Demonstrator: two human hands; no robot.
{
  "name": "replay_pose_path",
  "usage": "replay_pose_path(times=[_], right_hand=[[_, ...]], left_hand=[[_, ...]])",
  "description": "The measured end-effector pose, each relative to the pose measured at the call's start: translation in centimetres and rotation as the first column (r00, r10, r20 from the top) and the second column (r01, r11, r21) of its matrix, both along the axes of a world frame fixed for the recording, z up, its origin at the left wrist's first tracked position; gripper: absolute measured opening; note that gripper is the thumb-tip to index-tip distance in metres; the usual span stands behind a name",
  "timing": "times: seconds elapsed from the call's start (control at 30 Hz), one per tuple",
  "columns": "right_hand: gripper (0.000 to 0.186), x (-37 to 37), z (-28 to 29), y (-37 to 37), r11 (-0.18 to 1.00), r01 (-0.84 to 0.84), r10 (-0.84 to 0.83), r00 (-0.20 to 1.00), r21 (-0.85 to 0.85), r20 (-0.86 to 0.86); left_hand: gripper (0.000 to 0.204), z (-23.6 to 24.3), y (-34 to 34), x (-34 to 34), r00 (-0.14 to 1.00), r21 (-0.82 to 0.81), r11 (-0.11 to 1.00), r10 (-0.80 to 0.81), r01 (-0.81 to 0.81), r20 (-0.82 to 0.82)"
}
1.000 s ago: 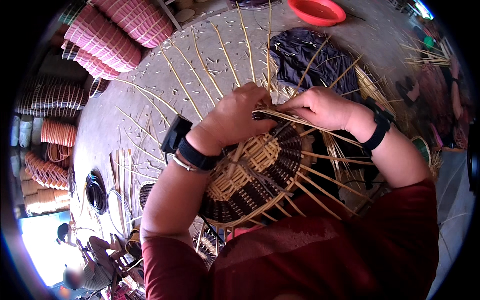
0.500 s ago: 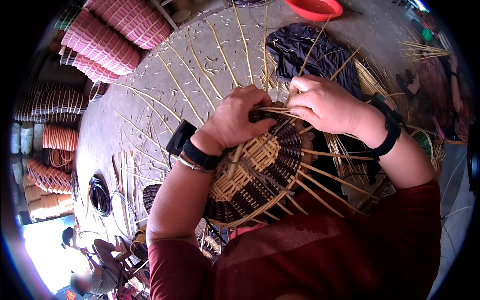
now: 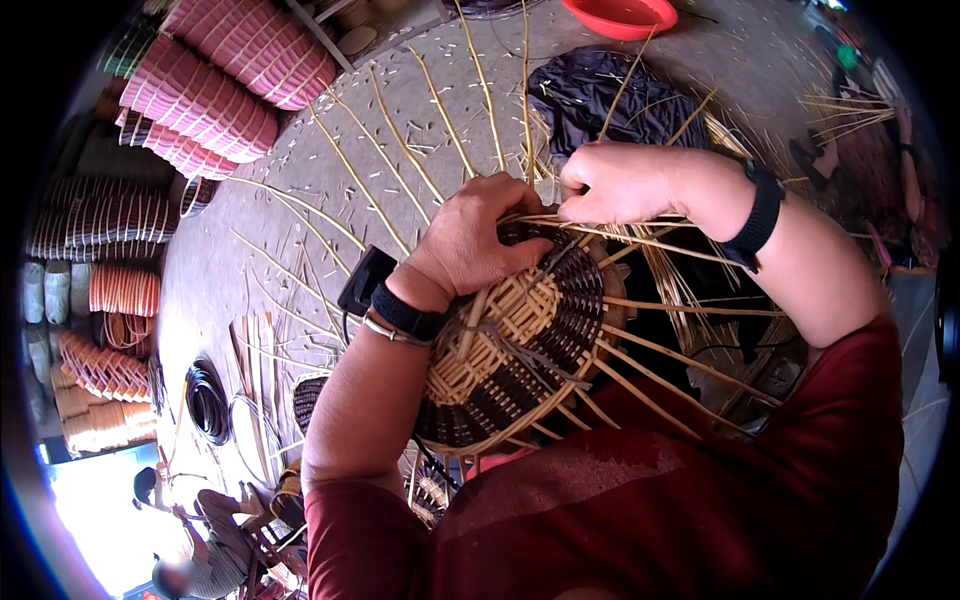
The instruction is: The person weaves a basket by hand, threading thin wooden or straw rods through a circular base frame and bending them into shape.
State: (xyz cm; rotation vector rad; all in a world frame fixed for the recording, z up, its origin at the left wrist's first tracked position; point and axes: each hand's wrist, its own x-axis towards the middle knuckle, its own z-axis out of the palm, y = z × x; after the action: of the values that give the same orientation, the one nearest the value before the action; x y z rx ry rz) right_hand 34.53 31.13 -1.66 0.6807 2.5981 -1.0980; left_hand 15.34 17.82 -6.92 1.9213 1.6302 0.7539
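A round woven basket base (image 3: 575, 290) is tilted in front of my chest, pale in the middle with a dark brown band around it. Long pale rods (image 3: 440, 105) fan outward from its edge. My left hand (image 3: 478, 228) grips the far rim, fingers over the outside and thumb on the inner face. Just right of it, my right hand (image 3: 622, 185) is closed around thin rods (image 3: 650, 241) at the rim; its fingertips are partly hidden. A grey strip (image 3: 520, 350) lies knotted across the weave.
Stacked pink baskets (image 3: 200, 95) stand at the far left. Dark cloth (image 3: 610, 95) and a red basin (image 3: 622, 15) lie beyond the work. Coiled black strip (image 3: 206, 400) rests on the littered floor. Another person (image 3: 225, 530) sits at lower left; someone else's arm (image 3: 908, 170) shows at right.
My right hand has turned and my right elbow has swung outward, drawing rods rightward along the rim. My left hand keeps its grip on the basket base.
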Motion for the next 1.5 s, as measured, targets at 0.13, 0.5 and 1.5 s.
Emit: replay_pose_path(times=[0.13,0.5,1.5], right_hand=[[0.024,-1.6,1.7,-0.1,0.93,-0.162,0.128,0.984,0.33,0.123],[0.041,-1.4,0.4,5.9,0.886,-0.13,0.059,0.984,0.445,0.171],[0.022,6.8,-3.7,-4.7,0.929,0.259,-0.341,0.877,-0.264,-0.339]], left_hand=[[0.042,0.1,0.2,0.2,1.0,0.021,1.0,-0.002,0.003,-0.014],[0.056,0.2,0.2,0.4,0.983,0.09,0.996,0.024,-0.008,-0.182],[0.045,-0.7,0.4,-0.1,0.996,-0.084,0.995,-0.055,0.06,0.063]])
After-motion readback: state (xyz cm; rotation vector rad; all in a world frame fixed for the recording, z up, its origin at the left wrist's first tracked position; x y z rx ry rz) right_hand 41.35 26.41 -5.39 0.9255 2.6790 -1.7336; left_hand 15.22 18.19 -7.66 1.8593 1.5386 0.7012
